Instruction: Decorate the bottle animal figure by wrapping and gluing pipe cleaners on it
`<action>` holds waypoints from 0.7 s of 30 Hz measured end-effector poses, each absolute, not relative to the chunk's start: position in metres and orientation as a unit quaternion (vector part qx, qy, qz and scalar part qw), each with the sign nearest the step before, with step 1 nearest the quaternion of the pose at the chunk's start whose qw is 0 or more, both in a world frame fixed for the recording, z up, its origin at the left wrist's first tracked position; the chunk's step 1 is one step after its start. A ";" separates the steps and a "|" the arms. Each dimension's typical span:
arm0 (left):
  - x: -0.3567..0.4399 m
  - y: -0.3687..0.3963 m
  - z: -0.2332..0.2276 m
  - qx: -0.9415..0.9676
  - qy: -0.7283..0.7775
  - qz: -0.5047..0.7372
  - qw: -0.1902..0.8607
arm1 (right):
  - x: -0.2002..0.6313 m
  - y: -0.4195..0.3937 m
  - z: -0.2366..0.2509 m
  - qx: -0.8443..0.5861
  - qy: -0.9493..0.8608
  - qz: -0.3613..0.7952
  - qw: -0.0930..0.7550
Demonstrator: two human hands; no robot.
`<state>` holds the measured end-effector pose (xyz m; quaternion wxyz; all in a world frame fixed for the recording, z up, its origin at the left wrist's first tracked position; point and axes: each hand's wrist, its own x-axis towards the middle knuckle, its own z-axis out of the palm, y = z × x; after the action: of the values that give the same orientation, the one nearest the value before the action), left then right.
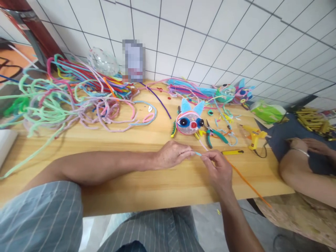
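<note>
Pipe cleaner [198,154], pale blue, is held up over the near half of the table [147,196], just a short stretch of it showing between two pinches. On one side the fingers [187,153] of my left hand [168,156] are pressed together on it; on the other my right hand [220,169] nips it between thumb and forefinger, with next to no gap in either grip. I take this to be a shaping step, bending or twisting that bit, though what its covered ends are doing I cannot tell. The next move, I'd judge, calls for a steady left pinch and a small, even turn from the right, so it doesn't kink. Near my right hand lies the knife [233,152], and an orange strand [248,183] runs out past the table's front edge. Farther back, the pliers [221,136] rest with their handles spread, the glue gun [254,139] off to their right, and to their left sits the eared ball [187,129] with its red nose. Beyond that, a blue and pink bundle [194,90] lies by the tiled wall [173,35].
</note>
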<state>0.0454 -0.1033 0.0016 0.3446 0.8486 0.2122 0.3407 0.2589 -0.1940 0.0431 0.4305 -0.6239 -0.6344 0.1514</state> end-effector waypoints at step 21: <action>0.041 -0.101 -0.002 0.895 0.210 0.334 0.209 | 0.452 -0.185 0.032 -0.815 -0.356 0.033 0.455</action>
<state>0.0408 -0.1015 -0.0015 0.2091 0.8947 0.2098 0.3342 0.4518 -0.1847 0.0315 0.4553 -0.8153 -0.3562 0.0333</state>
